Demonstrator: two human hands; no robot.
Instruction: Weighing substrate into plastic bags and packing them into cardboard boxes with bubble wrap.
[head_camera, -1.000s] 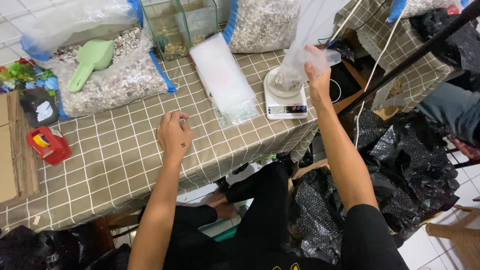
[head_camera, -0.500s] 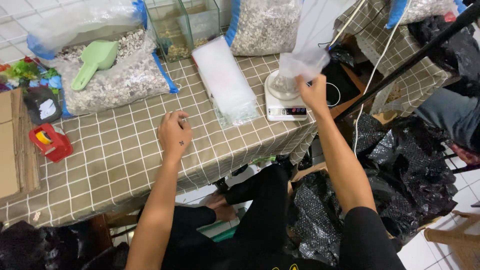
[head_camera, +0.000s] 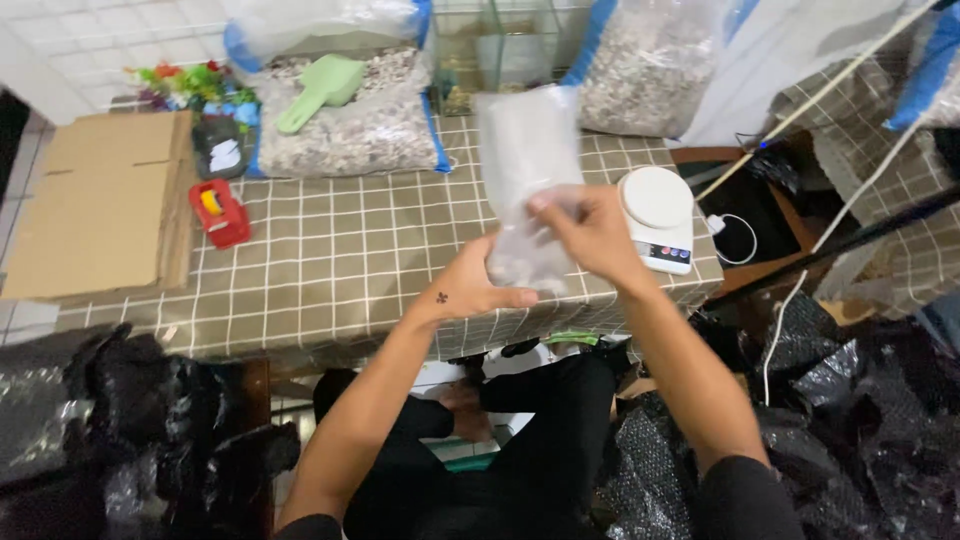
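Clear plastic bag (head_camera: 528, 215) with gravel at bottom, held mid-frame above table edge (head_camera: 330, 330). Left hand (head_camera: 470, 285) cups filled bottom; right hand (head_camera: 590, 232) pinches bag higher up. Risk: top looks unsealed, a tilt spills gravel; thin film could slip. Scale (head_camera: 657, 215) just right.

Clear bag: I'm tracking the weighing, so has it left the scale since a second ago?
Yes. The clear bag is off the white scale, held left of it.
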